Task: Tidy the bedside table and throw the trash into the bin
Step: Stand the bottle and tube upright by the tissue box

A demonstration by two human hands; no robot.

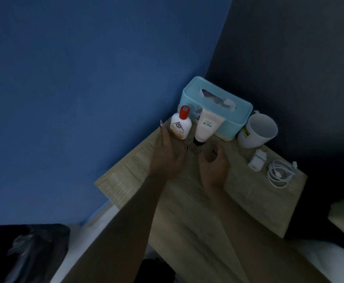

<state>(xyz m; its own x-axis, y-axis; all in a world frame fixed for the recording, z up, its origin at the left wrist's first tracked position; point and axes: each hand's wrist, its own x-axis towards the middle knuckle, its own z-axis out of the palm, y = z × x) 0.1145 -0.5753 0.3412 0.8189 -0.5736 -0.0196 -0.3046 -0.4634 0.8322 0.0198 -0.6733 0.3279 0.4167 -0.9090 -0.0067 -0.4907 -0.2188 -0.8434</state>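
At corner of blue wall (85, 99) and dark wall (289, 58), we see pale wooden table (254, 201). At 12 o'clock on table: teal tissue box (216, 109); white bottle (180, 126) and tube (206, 126) just before it. Mug (258, 131), charger (257, 159), coiled cable (279, 173) toward 2 o'clock. Black bin (24, 254) at 8 o'clock. Left hand (167, 154) flat, fingers straight, beside bottle. Right hand (214, 162) loosely curled on table; we cannot tell whether holding anything.

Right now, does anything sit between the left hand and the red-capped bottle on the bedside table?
Nothing visible does. The left hand lies right beside the red-capped bottle, fingers reaching along its left side. The tube stands on the bottle's other side, and the tissue box sits behind it.
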